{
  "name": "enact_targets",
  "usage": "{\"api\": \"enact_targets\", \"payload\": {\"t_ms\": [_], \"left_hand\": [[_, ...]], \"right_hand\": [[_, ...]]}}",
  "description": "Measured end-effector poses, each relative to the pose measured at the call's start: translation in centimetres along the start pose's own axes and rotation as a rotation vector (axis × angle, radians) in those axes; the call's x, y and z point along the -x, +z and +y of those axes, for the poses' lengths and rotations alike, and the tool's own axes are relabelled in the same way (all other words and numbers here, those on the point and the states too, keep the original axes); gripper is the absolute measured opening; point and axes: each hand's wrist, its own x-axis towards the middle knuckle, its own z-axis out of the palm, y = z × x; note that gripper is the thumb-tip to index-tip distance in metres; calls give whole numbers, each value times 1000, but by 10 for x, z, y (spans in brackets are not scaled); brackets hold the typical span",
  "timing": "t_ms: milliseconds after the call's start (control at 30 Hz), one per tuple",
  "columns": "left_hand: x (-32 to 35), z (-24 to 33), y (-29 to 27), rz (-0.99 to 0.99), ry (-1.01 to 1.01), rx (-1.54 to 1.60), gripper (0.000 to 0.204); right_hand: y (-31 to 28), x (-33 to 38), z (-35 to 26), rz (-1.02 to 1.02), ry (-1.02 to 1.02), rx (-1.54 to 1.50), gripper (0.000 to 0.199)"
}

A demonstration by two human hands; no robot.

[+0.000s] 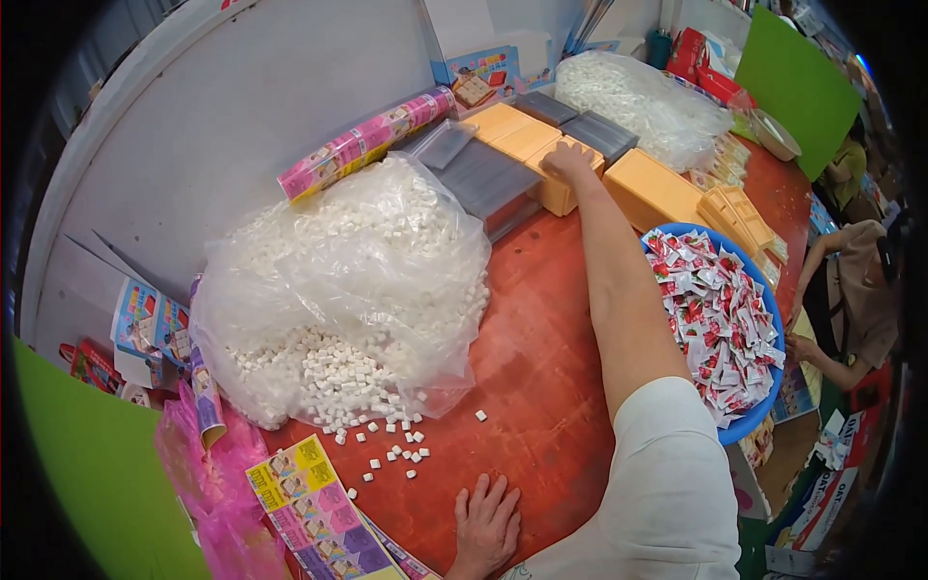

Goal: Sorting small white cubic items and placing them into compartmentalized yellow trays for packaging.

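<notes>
My right arm stretches across the red table to a row of stacked orange plastic trays [510,130]. The fingers of my right hand [570,160] are curled over the near end of that row, gripping a tray; the fingertips are partly hidden. Close to the front edge, my left hand [486,527] lies on the red tabletop [536,387] with its fingers stretched out and nothing in it. Beside it are printed sticker sheets [324,517] in yellow, pink and purple. Small white cubes [391,454] are scattered just beyond my left hand.
A large clear bag [338,280] spills white cubes at left. Grey plastic trays [483,184] stand behind it, near a pink printed film roll [367,142]. At right are a blue basin [773,319] of small sachets, more orange trays [657,188] and another person [855,290].
</notes>
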Motion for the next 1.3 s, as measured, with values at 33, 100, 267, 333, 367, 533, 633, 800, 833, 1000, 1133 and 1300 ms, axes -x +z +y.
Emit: {"api": "enact_targets", "payload": {"t_ms": [33,100,267,333,367,533,633,800,833,1000,1133,1300], "left_hand": [[1,-1,-2,0,-15,-6,38],[1,-3,-4,0,-30,-25,38],[1,-2,-2,8,-28,-22,37],[2,0,-3,10,-35,-10,37],[2,0,-3,14,-33,-16,37],[3,-1,-2,23,-29,-12,37],[1,-1,-2,18,-25,14,37],[5,-4,-4,24,-58,-1,38],[4,-3,-3,24,-48,7,38],[3,-3,-3,25,-34,29,38],[4,-4,0,42,-21,47,38],[2,-4,-4,39,-25,48,38]], "right_hand": [[3,1,-8,-11,-11,-4,70],[-4,5,-19,-143,-99,71,70],[3,3,-18,-111,20,-55,68],[4,1,-16,-96,60,-100,67],[4,-1,-16,-136,63,-154,66],[21,-4,-13,14,56,-235,62],[19,-2,2,82,4,-184,59],[-9,71,-36,-22,96,-238,68],[-15,76,-33,-13,103,-232,68],[-22,82,-26,37,141,-181,73],[-27,90,-17,160,149,-260,69],[-37,99,-21,6,166,-231,62]]}}
